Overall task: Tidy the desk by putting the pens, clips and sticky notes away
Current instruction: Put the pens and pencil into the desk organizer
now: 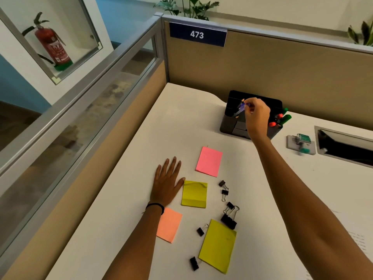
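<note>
My right hand reaches over the black desk organiser at the back and pinches a blue pen that stands slanted in its pen slot, beside a pencil. My left hand lies flat on the white desk, fingers spread, its thumb touching a yellow sticky pad. A pink pad, an orange pad and a larger yellow pad lie around it. Several black binder clips are scattered among the pads.
Green and red markers stick out of the organiser's right side. A grey stamp holder and a cable opening lie to the right. Beige partition walls close the desk at the back and left.
</note>
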{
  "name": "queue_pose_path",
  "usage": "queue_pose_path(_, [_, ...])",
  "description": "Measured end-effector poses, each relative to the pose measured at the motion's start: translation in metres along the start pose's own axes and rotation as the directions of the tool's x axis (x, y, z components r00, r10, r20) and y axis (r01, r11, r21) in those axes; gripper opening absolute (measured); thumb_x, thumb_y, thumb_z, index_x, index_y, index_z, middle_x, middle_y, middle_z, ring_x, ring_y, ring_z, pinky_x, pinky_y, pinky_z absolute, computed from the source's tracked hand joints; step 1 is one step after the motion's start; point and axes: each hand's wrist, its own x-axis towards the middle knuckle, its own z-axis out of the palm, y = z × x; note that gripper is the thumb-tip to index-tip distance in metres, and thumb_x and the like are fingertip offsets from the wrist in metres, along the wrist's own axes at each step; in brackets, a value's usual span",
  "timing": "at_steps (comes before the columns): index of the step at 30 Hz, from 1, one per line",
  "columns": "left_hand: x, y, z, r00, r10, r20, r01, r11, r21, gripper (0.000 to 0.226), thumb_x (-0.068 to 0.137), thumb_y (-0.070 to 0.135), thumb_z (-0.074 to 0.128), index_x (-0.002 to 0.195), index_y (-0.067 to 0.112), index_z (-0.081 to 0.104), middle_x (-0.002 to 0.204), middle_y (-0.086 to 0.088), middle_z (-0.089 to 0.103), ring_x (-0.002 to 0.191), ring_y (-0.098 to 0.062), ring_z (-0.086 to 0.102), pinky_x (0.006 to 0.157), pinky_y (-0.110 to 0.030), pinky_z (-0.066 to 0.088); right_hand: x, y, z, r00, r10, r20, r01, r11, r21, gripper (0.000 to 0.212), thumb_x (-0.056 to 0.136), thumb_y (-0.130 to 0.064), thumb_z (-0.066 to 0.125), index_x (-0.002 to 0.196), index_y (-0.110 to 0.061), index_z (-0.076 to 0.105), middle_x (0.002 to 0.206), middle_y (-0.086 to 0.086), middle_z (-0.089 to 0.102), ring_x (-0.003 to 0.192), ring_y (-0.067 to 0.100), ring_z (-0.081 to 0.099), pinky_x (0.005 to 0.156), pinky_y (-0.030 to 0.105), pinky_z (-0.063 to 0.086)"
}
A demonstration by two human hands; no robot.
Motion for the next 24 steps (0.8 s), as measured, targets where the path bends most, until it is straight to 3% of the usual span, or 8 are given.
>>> queue_pose_path(3, [0.001, -0.001, 0.002, 1.0, -0.001, -0.001, 0.001, 1.0, 0.002, 0.062, 0.093, 0.05, 0.023, 0.145, 0.017, 0.029, 0.153, -0.008, 0.028, 0.14, -0.03, 0.027, 0.112, -0.051, 0.022, 0.002, 0.006, 0.008, 0.997, 0.026, 0.079, -0.025, 1.0, -0.004, 0.016, 0.089, 0.001, 0.053, 0.099, 0.004, 0.066, 0.099, 0.022, 0.067, 0.087, 0.027, 0.063, 0.065, 0.0, 0.039])
queue_pose_path(7, [0.003, -0.001, 0.003, 1.0, -0.004, 0.0, 0.004, 1.0, 0.001, 0.063, 0.093, 0.05, 0.021, 0.146, 0.017, 0.027, 0.153, -0.007, 0.026, 0.141, -0.03, 0.024, 0.113, -0.05, 0.02, 0.001, 0.012, 0.013, 0.985, 0.038, 0.169, -0.034, 0.999, -0.026, 0.019, 0.089, 0.002, 0.052, 0.102, 0.004, 0.066, 0.103, 0.023, 0.067, 0.092, 0.028, 0.064, 0.079, 0.018, 0.044])
queue_pose_path(11, [0.003, -0.001, 0.004, 1.0, -0.004, -0.01, 0.004, 1.0, -0.005, 0.062, 0.093, 0.05, 0.021, 0.145, 0.017, 0.027, 0.153, -0.007, 0.027, 0.141, -0.029, 0.024, 0.113, -0.05, 0.021, 0.0, 0.014, 0.012, 0.978, 0.048, 0.204, -0.04, 0.998, -0.043, 0.022, 0.089, 0.004, 0.051, 0.106, 0.003, 0.066, 0.109, 0.022, 0.066, 0.099, 0.03, 0.063, 0.086, 0.023, 0.045])
queue_pose_path(14, [0.004, -0.002, 0.007, 1.0, -0.001, -0.013, 0.001, 1.0, -0.003, 0.065, 0.093, 0.053, 0.013, 0.147, 0.018, 0.022, 0.155, -0.006, 0.021, 0.143, -0.028, 0.019, 0.115, -0.047, 0.015, -0.009, 0.015, 0.007, 0.989, 0.087, 0.119, -0.085, 0.996, -0.017, 0.022, 0.089, 0.003, 0.051, 0.106, 0.003, 0.065, 0.109, 0.022, 0.066, 0.098, 0.03, 0.063, 0.087, 0.027, 0.048])
queue_pose_path(17, [0.004, -0.003, 0.008, 1.0, -0.002, -0.015, 0.002, 1.0, -0.003, 0.069, 0.092, 0.057, 0.002, 0.148, 0.02, 0.018, 0.157, -0.004, 0.016, 0.144, -0.026, 0.013, 0.116, -0.044, 0.01, -0.029, 0.021, 0.003, 0.976, 0.216, -0.025, -0.21, 0.967, 0.144, 0.022, 0.09, 0.004, 0.047, 0.103, 0.003, 0.064, 0.104, 0.022, 0.065, 0.087, 0.025, 0.063, 0.08, 0.03, 0.052])
queue_pose_path(20, [0.004, -0.002, 0.007, 1.0, -0.004, -0.021, 0.004, 1.0, -0.008, 0.07, 0.092, 0.057, -0.001, 0.147, 0.02, 0.019, 0.156, -0.004, 0.017, 0.144, -0.026, 0.014, 0.116, -0.045, 0.011, -0.047, 0.033, 0.007, 0.853, 0.521, -0.013, -0.486, 0.805, 0.34, 0.022, 0.091, 0.004, 0.044, 0.102, 0.003, 0.063, 0.097, 0.02, 0.065, 0.075, 0.016, 0.061, 0.07, 0.024, 0.056])
queue_pose_path(22, [0.003, -0.001, 0.006, 1.0, -0.001, -0.024, 0.001, 1.0, -0.016, 0.07, 0.092, 0.057, -0.001, 0.147, 0.019, 0.02, 0.156, -0.005, 0.018, 0.144, -0.027, 0.016, 0.115, -0.045, 0.011, -0.053, 0.042, 0.009, 0.719, 0.691, 0.071, -0.629, 0.604, 0.49, 0.023, 0.09, 0.006, 0.044, 0.105, 0.005, 0.061, 0.09, 0.015, 0.062, 0.067, 0.011, 0.059, 0.059, 0.016, 0.053])
queue_pose_path(24, [0.004, -0.001, 0.006, 1.0, -0.001, -0.025, 0.0, 1.0, -0.026, 0.071, 0.091, 0.058, -0.001, 0.147, 0.019, 0.019, 0.156, -0.004, 0.017, 0.144, -0.026, 0.015, 0.116, -0.045, 0.011, -0.054, 0.046, 0.011, 0.589, 0.787, 0.183, -0.701, 0.385, 0.6, 0.02, 0.091, 0.006, 0.046, 0.106, 0.004, 0.058, 0.094, 0.015, 0.061, 0.071, 0.014, 0.06, 0.062, 0.018, 0.055])
